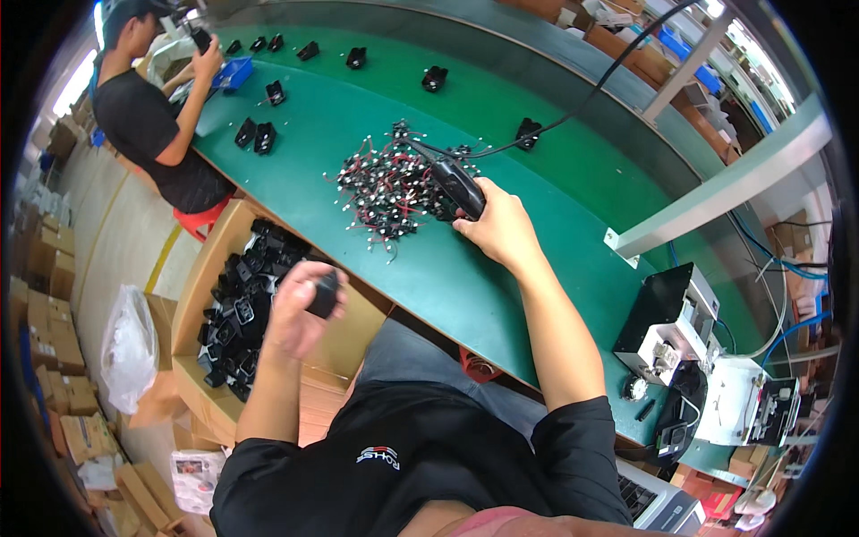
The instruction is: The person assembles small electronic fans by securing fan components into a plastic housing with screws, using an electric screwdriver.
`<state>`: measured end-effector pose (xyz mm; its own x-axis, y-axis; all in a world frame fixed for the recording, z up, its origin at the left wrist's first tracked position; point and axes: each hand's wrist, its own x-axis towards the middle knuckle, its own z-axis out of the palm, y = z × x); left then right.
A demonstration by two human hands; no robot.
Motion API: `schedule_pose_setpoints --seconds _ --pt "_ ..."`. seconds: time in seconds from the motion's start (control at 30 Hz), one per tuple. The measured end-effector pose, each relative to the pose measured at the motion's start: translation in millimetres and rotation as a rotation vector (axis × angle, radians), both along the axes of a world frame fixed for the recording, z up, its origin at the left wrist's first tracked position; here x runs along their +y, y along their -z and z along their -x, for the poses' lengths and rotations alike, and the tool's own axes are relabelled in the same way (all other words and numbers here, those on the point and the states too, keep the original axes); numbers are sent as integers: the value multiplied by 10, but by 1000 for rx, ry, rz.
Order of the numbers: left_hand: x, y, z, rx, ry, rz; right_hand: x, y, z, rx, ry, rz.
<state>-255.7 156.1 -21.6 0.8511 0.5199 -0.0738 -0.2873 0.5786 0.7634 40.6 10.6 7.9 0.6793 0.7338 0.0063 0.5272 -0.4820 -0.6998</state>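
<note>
My left hand is closed around a small black plastic part. It hovers near the bench edge, over the side of an open cardboard box heaped with black plastic housings. In my right hand is a black corded electric screwdriver, gripped by its body just above the green bench. The tool's front end points away to the left, over a pile of small components with red and black wires. What its tip touches, if anything, cannot be made out.
Black housings stand spaced along the bench's far side, with a pair nearer left. Another person works at the far left beside a blue tray. A metal post and a small machine occupy the right.
</note>
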Motion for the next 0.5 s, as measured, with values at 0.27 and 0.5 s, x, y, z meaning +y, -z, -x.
schedule_pose_setpoints --seconds 0.27,0.5 --pt "-699 -9 -1330 8 613 -22 -913 -533 -215 586 80 -556" --pt "-1129 80 -2444 270 1015 -354 -1562 -418 -338 526 407 -697"
